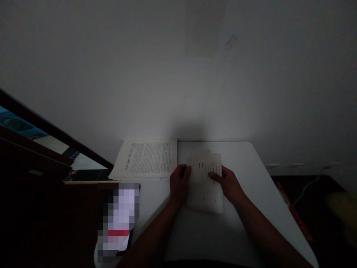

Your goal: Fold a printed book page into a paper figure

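Between my two hands is a sheet of printed paper (205,193), pale and a little see-through, raised over the white table (237,152). My left hand (179,184) is closed at its left edge, thumb and fingers pressed together there. On the opposite side, my right hand (227,182) grips the right edge, its thumb lying across the front of the print and its fingers behind, out of sight. To the left of my left hand, a larger printed page or booklet (150,160) lies flat at the back of the table.
A phone (122,216) with a lit, blurred screen lies at the table's front left. A plain wall (139,74) rises behind the table. Dark-framed furniture (55,128) stands at the left. On the right, a white cable (308,184) runs down by the wall.
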A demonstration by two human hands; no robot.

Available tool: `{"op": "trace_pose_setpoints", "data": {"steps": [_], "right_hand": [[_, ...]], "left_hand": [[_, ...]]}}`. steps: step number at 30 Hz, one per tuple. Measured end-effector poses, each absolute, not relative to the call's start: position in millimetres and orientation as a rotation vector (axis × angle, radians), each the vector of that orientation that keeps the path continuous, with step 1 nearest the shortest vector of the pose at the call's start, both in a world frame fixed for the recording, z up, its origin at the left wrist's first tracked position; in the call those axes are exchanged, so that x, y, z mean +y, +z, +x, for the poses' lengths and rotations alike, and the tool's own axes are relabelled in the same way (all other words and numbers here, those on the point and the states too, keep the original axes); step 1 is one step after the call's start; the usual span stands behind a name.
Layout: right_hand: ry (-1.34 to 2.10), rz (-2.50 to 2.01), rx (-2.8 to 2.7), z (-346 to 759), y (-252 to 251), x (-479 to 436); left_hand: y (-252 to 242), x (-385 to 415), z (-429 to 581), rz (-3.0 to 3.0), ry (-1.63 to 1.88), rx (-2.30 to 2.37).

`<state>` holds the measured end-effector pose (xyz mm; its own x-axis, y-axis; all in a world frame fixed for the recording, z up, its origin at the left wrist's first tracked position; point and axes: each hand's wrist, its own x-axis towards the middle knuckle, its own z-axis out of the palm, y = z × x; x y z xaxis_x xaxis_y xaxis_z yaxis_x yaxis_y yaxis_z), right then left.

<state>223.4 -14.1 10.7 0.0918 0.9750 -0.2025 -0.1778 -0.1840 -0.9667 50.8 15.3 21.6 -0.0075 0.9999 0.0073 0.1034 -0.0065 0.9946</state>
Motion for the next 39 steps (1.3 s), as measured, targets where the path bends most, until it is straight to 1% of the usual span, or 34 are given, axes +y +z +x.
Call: {"op": "trace_pose_setpoints", "data": {"steps": [27,31,39], "right_hand": [[1.407,-1.262,-0.872,244,4,-10],[1.350,-1.350,-0.996,252,10,-10],[1.141,-1.742,-1.269,268,13,-15]], "left_hand": [[22,17,46,1.405,1.177,1.370],[20,18,45,1.438,1.170,1.426],[14,19,54,1.599,1.074,1.474]]}}
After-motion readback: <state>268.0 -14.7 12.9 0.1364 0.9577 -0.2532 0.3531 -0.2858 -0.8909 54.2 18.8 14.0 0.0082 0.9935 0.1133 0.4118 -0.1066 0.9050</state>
